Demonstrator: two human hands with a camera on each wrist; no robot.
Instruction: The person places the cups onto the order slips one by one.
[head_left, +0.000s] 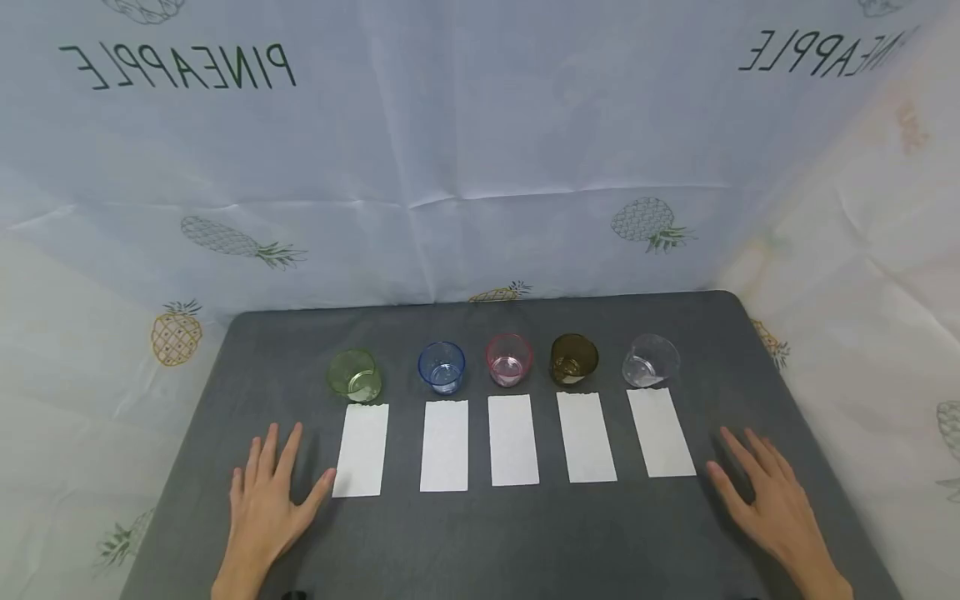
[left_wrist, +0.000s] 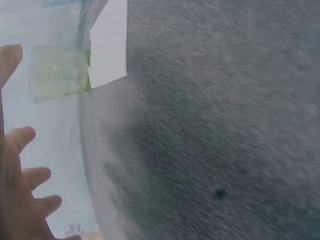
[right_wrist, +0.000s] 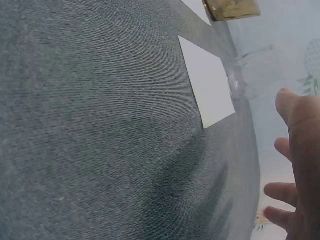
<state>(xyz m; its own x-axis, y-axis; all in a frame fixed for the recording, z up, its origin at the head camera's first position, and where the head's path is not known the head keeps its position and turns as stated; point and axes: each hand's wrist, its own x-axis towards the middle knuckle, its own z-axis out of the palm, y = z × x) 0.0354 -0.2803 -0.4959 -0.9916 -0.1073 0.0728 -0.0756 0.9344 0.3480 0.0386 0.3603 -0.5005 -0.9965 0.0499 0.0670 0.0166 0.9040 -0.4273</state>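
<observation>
My left hand [head_left: 264, 504] is spread over the left part of the grey table, fingers straight and holding nothing. Its thumb tip reaches close to the leftmost white paper strip [head_left: 361, 450]. Behind that strip stands a green glass [head_left: 345, 375]. On the other side, my right hand [head_left: 776, 500] spreads its fingers with nothing in them, its thumb near the rightmost paper strip [head_left: 662, 433]. A clear glass [head_left: 651, 361] stands behind that one. Between them, in the same row, are a blue glass [head_left: 442, 367], a pink glass [head_left: 509, 361] and a brown glass [head_left: 573, 359].
Three more paper strips lie in front of the middle glasses, one below the blue glass [head_left: 445, 446], one central strip [head_left: 513, 440] and one below the brown glass. A curtain [head_left: 480, 150] with pineapple prints hangs behind the grey table [head_left: 480, 542] and along its sides.
</observation>
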